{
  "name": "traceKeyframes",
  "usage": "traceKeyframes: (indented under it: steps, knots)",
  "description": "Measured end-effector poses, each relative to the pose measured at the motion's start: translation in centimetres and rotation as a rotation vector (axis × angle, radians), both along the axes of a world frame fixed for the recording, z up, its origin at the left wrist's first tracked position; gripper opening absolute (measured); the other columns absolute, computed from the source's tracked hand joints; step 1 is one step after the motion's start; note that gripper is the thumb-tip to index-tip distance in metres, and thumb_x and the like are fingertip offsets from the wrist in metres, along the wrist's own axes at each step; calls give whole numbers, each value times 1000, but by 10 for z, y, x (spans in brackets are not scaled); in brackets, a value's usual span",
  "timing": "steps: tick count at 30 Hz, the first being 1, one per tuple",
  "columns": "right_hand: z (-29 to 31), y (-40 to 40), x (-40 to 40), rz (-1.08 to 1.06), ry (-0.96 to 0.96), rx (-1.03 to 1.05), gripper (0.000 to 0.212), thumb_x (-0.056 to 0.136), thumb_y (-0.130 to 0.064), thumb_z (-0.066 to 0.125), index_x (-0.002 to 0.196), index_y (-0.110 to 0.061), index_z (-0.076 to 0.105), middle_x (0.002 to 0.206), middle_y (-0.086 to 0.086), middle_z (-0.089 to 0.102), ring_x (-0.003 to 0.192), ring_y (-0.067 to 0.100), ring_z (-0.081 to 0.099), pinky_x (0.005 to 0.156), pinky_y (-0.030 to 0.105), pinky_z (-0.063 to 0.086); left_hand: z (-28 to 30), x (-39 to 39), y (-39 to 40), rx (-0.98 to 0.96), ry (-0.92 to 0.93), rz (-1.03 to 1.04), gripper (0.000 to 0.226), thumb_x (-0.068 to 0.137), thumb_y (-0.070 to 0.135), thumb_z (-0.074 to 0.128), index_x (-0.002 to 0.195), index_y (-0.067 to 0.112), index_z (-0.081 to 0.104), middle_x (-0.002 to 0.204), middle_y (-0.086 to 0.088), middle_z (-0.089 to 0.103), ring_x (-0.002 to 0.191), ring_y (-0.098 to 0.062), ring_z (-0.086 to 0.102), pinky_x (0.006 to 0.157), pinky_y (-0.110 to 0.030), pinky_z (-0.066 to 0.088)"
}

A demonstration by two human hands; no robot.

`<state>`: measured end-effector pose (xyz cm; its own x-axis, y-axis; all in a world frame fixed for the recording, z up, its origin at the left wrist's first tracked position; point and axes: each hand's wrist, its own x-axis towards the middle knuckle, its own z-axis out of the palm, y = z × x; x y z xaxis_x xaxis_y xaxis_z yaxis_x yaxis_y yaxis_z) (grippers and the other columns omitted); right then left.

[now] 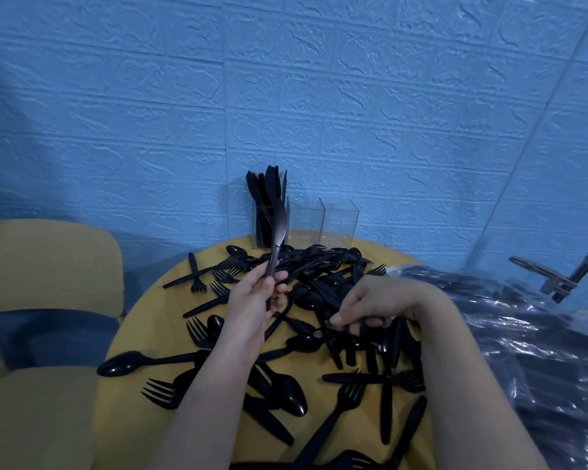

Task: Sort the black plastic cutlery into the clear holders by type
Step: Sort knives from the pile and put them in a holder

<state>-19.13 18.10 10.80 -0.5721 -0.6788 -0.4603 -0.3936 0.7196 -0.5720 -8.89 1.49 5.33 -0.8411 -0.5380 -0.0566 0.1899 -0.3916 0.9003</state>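
Note:
A heap of black plastic forks, spoons and knives (323, 286) covers the round yellow table (140, 320). My left hand (255, 296) grips the handle of a black knife (279, 228) and holds it upright, its blade in front of the left clear holder (262, 228), which is filled with knives. Two more clear holders (304, 218) (340, 222) stand to its right against the wall, and both look empty. My right hand (377, 307) reaches down into the heap, its fingers curled around black cutlery handles (333, 337).
A yellow chair (45, 266) stands to the left of the table. Crinkled dark plastic bags (523, 334) lie at the right. A metal stand (557, 276) rises at the far right. The blue textured wall (286, 96) is just behind the holders.

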Motion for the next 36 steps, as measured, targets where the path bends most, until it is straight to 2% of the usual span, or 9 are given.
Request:
traceKeyframes:
  steps: [3, 5, 8, 15, 19, 22, 26, 32, 36]
  knots:
    - [-4, -7, -8, -153, 268, -133, 20, 83, -36, 71, 70, -20, 69, 61, -9, 62, 50, 2, 49, 52, 17, 38, 1, 0, 0, 4, -2, 7, 31, 98, -2, 41, 121, 7, 59, 95, -5, 67, 70, -8, 58, 62, -19, 50]
    - [-14, -15, -13, -279, 409, -202, 19, 79, -36, 75, 71, -21, 67, 70, -6, 65, 68, 6, 58, 63, 21, 44, 1, 0, 0, 3, -6, 14, 31, 98, -2, 41, 121, 8, 59, 93, -4, 67, 70, -7, 58, 62, -18, 51]
    - [-32, -30, -15, -252, 462, -91, 21, 78, -37, 76, 85, -20, 65, 92, 1, 67, 87, 15, 61, 78, 29, 51, 1, 0, 0, 1, -9, 10, 32, 98, -3, 40, 121, 8, 59, 93, -3, 67, 69, -8, 58, 58, -16, 52]
    - [-34, -26, -19, -189, 569, 74, 20, 81, -26, 69, 97, -24, 57, 105, 2, 62, 91, 19, 59, 79, 32, 51, 0, 2, 0, -19, -13, 5, 32, 98, -2, 41, 122, 9, 59, 93, -2, 67, 70, -7, 58, 60, -16, 51]
    - [-19, -15, -23, -298, 617, -60, 7, 82, -19, 63, 85, -25, 60, 94, 3, 67, 87, 20, 63, 80, 33, 53, 0, 2, 0, -25, -13, 10, 33, 98, -3, 40, 124, 8, 58, 93, -3, 66, 68, -6, 57, 59, -17, 51]
    - [-4, -7, -24, -448, 529, -321, 13, 83, -7, 59, 86, -16, 68, 65, -4, 66, 62, 10, 66, 67, 24, 53, 2, 3, 1, -45, -11, 14, 33, 98, -3, 40, 118, 15, 61, 94, -2, 66, 68, -6, 56, 61, -17, 50]
    - [17, -1, -14, -564, 415, -680, 16, 82, -5, 62, 82, -18, 71, 62, 5, 70, 66, 18, 70, 77, 35, 57, 3, 4, 3, -74, -12, 21, 35, 98, -2, 41, 111, 23, 62, 92, 0, 67, 71, -5, 55, 67, -18, 49]
    - [26, -5, -3, -464, 351, -695, 4, 81, -14, 71, 81, -15, 67, 50, 1, 62, 51, 13, 60, 68, 30, 53, -1, 1, 2, -221, -26, 83, 37, 98, -2, 41, 127, 17, 57, 90, 5, 67, 73, -4, 54, 65, -14, 45]
    - [29, -6, 2, -395, 108, -847, 13, 76, -14, 75, 76, -7, 65, 53, -1, 63, 50, 10, 62, 56, 19, 53, -5, 0, 1, -500, -47, 151, 36, 99, 3, 43, 128, 19, 57, 93, 10, 66, 89, -3, 58, 79, -11, 43]
